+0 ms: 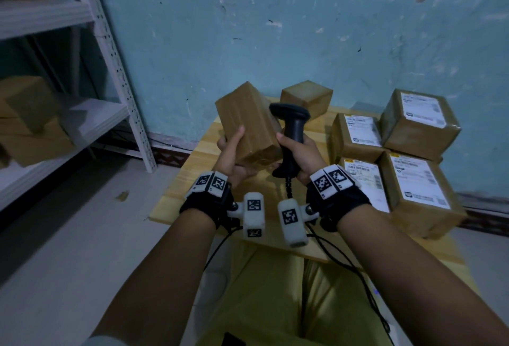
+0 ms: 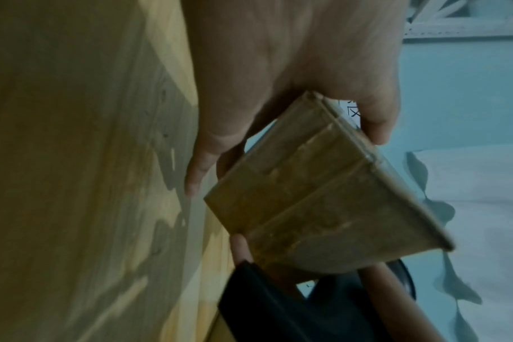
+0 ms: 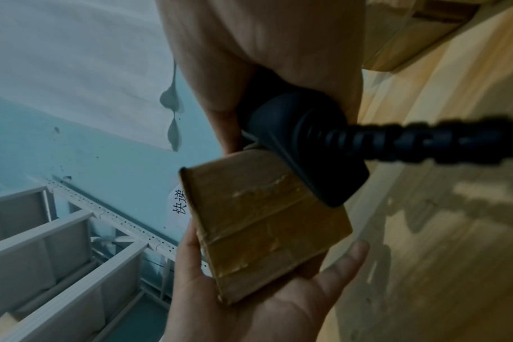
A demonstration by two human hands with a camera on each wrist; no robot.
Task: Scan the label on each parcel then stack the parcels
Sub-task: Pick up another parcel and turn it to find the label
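My left hand (image 1: pixel 234 150) grips a brown taped parcel (image 1: pixel 248 122) tilted above the wooden table (image 1: pixel 192 169); no label shows on its visible faces. In the left wrist view the parcel (image 2: pixel 317 199) sits between thumb and fingers, and in the right wrist view the parcel (image 3: pixel 264 222) lies on the left palm (image 3: pixel 258 307). My right hand (image 1: pixel 300 155) grips the handle of a black barcode scanner (image 1: pixel 292 125), its head beside the parcel's right face. The scanner's base (image 3: pixel 305 143) and coiled cable show close up.
Several labelled parcels (image 1: pixel 418 122) are stacked at the table's right. A small unlabelled box (image 1: pixel 307 98) stands at the back by the blue wall. White metal shelving (image 1: pixel 91 76) with more boxes is at the left. The scanner cable (image 1: pixel 344 260) runs down over my lap.
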